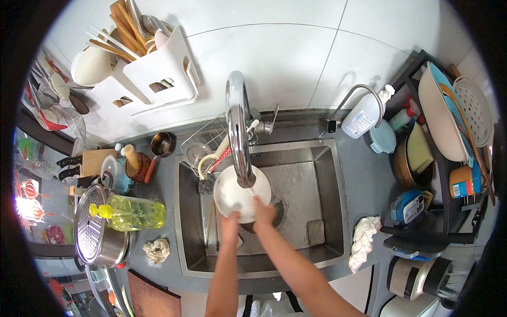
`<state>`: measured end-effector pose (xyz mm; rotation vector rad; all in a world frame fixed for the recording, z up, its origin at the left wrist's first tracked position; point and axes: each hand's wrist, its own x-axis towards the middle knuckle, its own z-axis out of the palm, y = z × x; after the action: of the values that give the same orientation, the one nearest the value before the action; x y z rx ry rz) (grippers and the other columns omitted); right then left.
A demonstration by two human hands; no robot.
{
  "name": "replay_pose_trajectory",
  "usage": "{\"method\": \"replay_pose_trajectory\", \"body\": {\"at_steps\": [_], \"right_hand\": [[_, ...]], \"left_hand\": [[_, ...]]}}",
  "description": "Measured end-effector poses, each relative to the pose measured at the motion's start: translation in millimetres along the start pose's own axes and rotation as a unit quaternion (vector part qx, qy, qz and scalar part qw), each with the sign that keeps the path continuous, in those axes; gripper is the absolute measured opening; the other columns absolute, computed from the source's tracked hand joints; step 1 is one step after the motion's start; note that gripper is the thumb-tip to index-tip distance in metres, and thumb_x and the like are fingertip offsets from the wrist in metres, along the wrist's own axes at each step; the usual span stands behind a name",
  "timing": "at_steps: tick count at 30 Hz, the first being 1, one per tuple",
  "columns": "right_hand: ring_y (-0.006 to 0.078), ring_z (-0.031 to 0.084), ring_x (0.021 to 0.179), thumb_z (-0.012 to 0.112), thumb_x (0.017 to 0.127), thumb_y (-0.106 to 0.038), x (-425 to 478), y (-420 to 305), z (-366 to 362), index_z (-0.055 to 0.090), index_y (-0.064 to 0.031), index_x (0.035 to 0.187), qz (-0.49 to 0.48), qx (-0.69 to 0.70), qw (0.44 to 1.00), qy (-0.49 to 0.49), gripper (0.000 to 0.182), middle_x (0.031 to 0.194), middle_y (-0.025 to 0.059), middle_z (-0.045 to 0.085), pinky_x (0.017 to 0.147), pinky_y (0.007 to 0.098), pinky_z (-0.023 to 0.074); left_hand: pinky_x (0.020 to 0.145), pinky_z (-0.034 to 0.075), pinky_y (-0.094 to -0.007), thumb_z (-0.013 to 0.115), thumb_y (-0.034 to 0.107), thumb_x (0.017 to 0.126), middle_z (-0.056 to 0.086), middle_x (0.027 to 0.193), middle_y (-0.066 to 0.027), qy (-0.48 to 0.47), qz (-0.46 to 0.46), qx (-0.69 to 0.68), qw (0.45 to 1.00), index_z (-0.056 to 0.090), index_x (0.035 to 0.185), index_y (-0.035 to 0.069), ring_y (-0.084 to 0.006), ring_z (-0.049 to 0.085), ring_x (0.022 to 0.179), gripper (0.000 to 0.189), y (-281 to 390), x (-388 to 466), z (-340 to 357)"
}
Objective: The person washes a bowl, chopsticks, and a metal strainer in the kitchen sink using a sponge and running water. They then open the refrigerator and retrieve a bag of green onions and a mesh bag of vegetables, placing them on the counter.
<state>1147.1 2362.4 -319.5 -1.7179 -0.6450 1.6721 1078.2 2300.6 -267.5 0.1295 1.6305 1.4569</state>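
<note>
A white bowl (pixel 229 186) is held over the steel sink (pixel 301 186), right under the spout of the chrome faucet (pixel 237 130). My left hand (pixel 229 225) grips its near rim. My right hand (pixel 263 212) is on the rim at the lower right, fingers partly over the inside. Whether water is running is hard to tell. On the sink floor lie a pair of chopsticks (pixel 210 224) at the left and a greyish sponge (pixel 316 232) at the right. Behind the bowl, a scrubbing brush (pixel 206 185) hangs near a wire rack (pixel 197 152).
Left of the sink stand a bottle of yellow dish soap (pixel 136 212), a steel steamer pot (pixel 105 245) and a crumpled cloth (pixel 157 251). To the right are a white cloth (pixel 362 241), a pump bottle (pixel 363 115) and a dark shelf (pixel 441 198) with basins.
</note>
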Motion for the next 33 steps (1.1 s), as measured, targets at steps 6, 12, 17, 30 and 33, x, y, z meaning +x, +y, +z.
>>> {"method": "replay_pose_trajectory", "body": {"at_steps": [6, 12, 17, 30, 33], "right_hand": [[0.0208, 0.061, 0.088, 0.072, 0.074, -0.007, 23, -19, -22, 0.059, 0.0057, 0.103, -0.03, -0.056, 0.997, -0.051, 0.035, 0.1, 0.0128, 0.064, 0.077, 0.0335, 0.0479], [0.0175, 0.062, 0.075, 0.069, 0.078, -0.016, -4, 0, -3, 0.063, 0.0039, 0.097, 0.009, 0.014, 0.999, -0.03, 0.028, 0.086, 0.0085, 0.067, 0.068, 0.0318, 0.0486], [0.03, 0.065, 0.078, 0.062, 0.08, -0.018, -8, -44, -13, 0.063, 0.004, 0.095, -0.198, -0.289, 0.937, 0.025, 0.027, 0.082, 0.0157, 0.067, 0.071, 0.0388, 0.048], [0.0338, 0.058, 0.096, 0.055, 0.087, -0.026, 7, -83, -19, 0.056, 0.0028, 0.102, -0.536, -0.482, 0.693, 0.006, 0.032, 0.104, 0.0219, 0.06, 0.084, 0.0421, 0.0442], [0.0331, 0.056, 0.105, 0.049, 0.09, -0.026, -16, -66, -7, 0.058, 0.0019, 0.109, -0.576, -0.508, 0.634, -0.09, 0.035, 0.111, 0.0218, 0.058, 0.09, 0.0429, 0.0418]], "left_hand": [[0.092, 0.043, -0.034, 0.051, 0.002, 0.074, 0.049, 0.125, -0.0157, -0.138, -0.113, 0.046, 0.983, 0.033, 0.133, -0.003, -0.0253, 0.05, 0.114, 0.063, 24, 17, -30], [0.09, 0.045, -0.0366, 0.052, 0.004, 0.074, 0.055, 0.118, -0.0137, -0.033, -0.022, -0.059, 0.997, 0.037, 0.129, -0.005, -0.0268, 0.053, 0.11, 0.058, -21, 9, -9], [0.09, 0.047, -0.0368, 0.053, 0.002, 0.075, 0.055, 0.117, -0.0119, -0.008, -0.061, -0.135, 0.989, 0.04, 0.127, -0.003, -0.0265, 0.054, 0.108, 0.054, 7, -3, -19], [0.076, 0.05, -0.0345, 0.049, 0.021, 0.091, 0.056, 0.116, -0.0097, -0.1, -0.129, -0.088, 0.983, 0.037, 0.132, 0.003, -0.021, 0.06, 0.094, 0.046, 2, 1, -29], [0.076, 0.05, -0.0338, 0.037, 0.049, 0.096, 0.056, 0.117, -0.0088, -0.104, -0.095, -0.04, 0.989, 0.035, 0.135, 0.008, -0.0187, 0.059, 0.099, 0.057, 2, -2, -8]]}}
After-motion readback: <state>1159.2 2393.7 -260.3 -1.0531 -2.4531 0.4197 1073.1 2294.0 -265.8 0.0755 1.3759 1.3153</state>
